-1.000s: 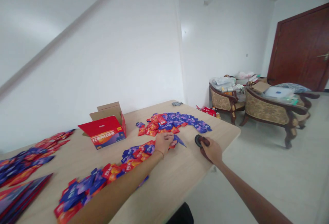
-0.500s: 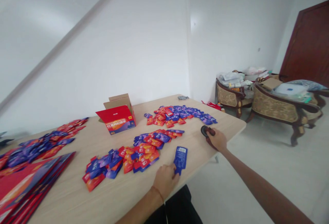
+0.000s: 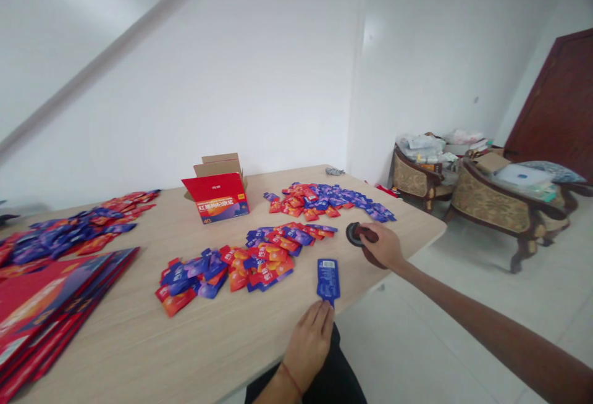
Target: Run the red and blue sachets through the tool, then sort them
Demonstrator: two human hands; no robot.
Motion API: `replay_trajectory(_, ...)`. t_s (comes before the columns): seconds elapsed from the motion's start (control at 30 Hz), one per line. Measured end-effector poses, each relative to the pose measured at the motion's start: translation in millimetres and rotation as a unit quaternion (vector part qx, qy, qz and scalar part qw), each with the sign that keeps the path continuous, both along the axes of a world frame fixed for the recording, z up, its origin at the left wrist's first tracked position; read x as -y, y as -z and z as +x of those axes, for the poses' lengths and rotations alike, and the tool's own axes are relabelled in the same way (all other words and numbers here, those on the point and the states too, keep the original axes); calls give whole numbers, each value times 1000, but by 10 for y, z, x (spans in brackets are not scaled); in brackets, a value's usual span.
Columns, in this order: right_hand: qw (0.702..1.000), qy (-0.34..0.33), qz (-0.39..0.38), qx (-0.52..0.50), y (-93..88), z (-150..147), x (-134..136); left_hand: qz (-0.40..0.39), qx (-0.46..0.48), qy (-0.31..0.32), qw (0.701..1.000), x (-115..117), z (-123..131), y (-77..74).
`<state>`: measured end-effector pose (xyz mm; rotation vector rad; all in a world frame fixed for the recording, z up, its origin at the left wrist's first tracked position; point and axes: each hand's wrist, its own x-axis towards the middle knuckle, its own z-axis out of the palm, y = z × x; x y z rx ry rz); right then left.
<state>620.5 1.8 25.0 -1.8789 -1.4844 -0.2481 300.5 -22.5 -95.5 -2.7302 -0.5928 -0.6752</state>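
Observation:
My left hand [image 3: 309, 343] is at the table's front edge, its fingers closed on the narrow end of a blue sachet [image 3: 328, 279]. The sachet lies flat with its printed back and white label facing up. To its upper right, my right hand [image 3: 382, 244] grips what looks like a hand stamp [image 3: 354, 234] with a dark round head and brown handle. The stamp is above the table, apart from the sachet. Red and blue sachets lie in an overlapping row [image 3: 269, 262] left of the hands, and another pile [image 3: 319, 199] lies farther back.
A red printed carton [image 3: 222, 203] stands with its flaps up near the wall. Flat red cartons [image 3: 55, 293] are stacked at left, beside more sachets [image 3: 78, 231]. Beyond the table's right edge are patterned armchairs [image 3: 491, 206] loaded with bags and boxes.
The blue sachet now lies straighter, with my left hand below its narrow end. My right hand has brought the stamp left, closer to the sachet. The view has shifted slightly.

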Motion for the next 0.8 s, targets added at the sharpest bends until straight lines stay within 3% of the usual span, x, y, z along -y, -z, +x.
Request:
replay_trajectory(0.17,971,-204,-105,71,-172,-919,270,-13,6,17,1000,10,-58,-60)
replay_trajectory(0.3,934,-286,-173,128,24,-1286,346,-34,-1,16,999,14,-50,-112)
replay_trajectory(0.4,925,-294,-189,149,209,-1262,232,-48,0,19,999,11,-57,-117)
replay_trajectory(0.5,927,-279,-188,165,274,-1075,-18,-50,6,25,998,6,-65,-102)
replay_trajectory(0.67,950,-198,-197,140,130,-704,-439,-59,15,25,998,6,-67,-115)
replay_trajectory(0.8,961,-181,-180,106,-70,-650,-429,-56,20,26,998,4,-64,-137)
